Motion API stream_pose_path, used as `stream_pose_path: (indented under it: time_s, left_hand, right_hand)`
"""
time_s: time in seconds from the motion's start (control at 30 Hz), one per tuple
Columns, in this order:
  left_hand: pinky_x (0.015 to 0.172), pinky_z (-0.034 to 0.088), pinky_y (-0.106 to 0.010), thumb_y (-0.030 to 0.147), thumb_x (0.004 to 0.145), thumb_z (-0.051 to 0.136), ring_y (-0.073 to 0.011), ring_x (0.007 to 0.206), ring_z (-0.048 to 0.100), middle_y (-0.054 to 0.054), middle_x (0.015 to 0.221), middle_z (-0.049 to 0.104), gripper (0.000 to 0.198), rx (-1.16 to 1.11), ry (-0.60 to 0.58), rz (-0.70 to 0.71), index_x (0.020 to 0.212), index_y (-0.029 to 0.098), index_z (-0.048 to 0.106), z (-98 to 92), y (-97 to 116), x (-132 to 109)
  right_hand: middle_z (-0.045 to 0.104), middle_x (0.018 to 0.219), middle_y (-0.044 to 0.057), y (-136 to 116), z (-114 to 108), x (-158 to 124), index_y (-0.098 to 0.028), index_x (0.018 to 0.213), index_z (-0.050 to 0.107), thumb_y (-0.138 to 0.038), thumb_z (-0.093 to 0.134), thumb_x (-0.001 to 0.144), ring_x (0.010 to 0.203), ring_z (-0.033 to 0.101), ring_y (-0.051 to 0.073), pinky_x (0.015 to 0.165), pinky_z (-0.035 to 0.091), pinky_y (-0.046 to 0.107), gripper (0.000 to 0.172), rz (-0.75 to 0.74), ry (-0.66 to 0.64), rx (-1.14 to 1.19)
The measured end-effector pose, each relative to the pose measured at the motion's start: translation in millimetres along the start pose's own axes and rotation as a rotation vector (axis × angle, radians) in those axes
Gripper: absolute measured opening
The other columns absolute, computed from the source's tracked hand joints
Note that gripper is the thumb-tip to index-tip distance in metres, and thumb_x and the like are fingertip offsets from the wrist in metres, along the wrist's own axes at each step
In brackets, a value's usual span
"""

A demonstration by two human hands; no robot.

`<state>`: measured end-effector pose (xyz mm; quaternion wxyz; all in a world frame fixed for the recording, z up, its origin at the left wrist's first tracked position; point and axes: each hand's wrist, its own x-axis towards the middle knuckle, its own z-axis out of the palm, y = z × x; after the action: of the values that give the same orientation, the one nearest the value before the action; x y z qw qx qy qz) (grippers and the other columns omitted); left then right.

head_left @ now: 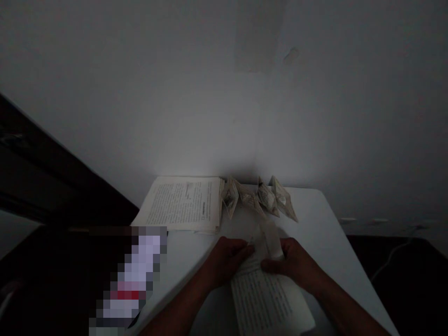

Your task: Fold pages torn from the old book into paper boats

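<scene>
The head view was very dim and grey, with little colour. The brightest patch fell on the wall just above the table, fading to near black at the lower left and right corners. The hands showed as dark shapes. Print on the book was soft. A pixelated block covered the lower left. Straight edges bowed towards the frame's borders.

Head-worn camera looks forward and down, close over the table against a wall.
</scene>
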<state>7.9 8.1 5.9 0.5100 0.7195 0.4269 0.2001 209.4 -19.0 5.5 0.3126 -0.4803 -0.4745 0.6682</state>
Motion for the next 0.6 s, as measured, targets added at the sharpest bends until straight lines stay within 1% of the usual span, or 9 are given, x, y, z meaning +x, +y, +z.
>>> stream_pose_path:
  time_s: [0.13,0.27,0.37,0.53,0.6]
  left_hand:
    - [0.048,0.020,-0.021,0.039,0.085,0.043,-0.0080,0.053,0.027,0.006,0.055,0.025,0.038,0.007,0.012,0.010,0.055,0.016,0.037,0.8,-0.1,0.4]
    - [0.048,0.020,-0.020,0.037,0.085,0.043,-0.0076,0.052,0.027,0.006,0.054,0.027,0.038,0.010,0.056,0.032,0.053,0.016,0.038,2.7,0.3,0.8]
    - [0.048,0.021,-0.020,0.036,0.084,0.043,-0.0076,0.052,0.029,0.006,0.054,0.029,0.036,-0.021,0.047,0.026,0.055,0.015,0.042,3.5,1.9,0.8]
    - [0.048,0.022,-0.020,0.034,0.084,0.045,-0.0075,0.051,0.029,0.006,0.052,0.027,0.038,0.019,0.098,0.060,0.051,0.014,0.042,2.9,4.6,1.0]
    - [0.047,0.022,-0.020,0.036,0.084,0.046,-0.0073,0.050,0.029,0.006,0.053,0.028,0.038,0.007,0.109,0.056,0.052,0.014,0.046,3.0,4.7,1.5]
  right_hand:
    - [0.072,0.081,0.005,1.2,0.2,-0.2,-0.014,0.087,0.069,-0.025,0.075,0.063,0.075,0.065,0.022,0.067,0.050,0.031,0.027,0.005,-0.034,0.020]
    - [0.071,0.078,0.004,-0.6,1.1,-1.4,-0.014,0.086,0.069,-0.025,0.075,0.063,0.072,0.065,0.021,0.064,0.049,0.029,0.026,0.011,-0.039,-0.006]
    - [0.071,0.078,0.003,-1.3,1.4,-1.8,-0.014,0.087,0.069,-0.025,0.074,0.063,0.070,0.065,0.020,0.063,0.049,0.029,0.026,0.027,-0.048,-0.022]
    - [0.070,0.078,0.003,1.0,1.3,-1.2,-0.014,0.083,0.068,-0.024,0.072,0.064,0.070,0.064,0.019,0.063,0.049,0.028,0.022,0.025,-0.061,-0.065]
    - [0.070,0.079,0.003,1.6,2.1,-1.3,-0.015,0.083,0.068,-0.023,0.071,0.065,0.070,0.064,0.019,0.062,0.048,0.028,0.020,0.027,-0.085,-0.074]
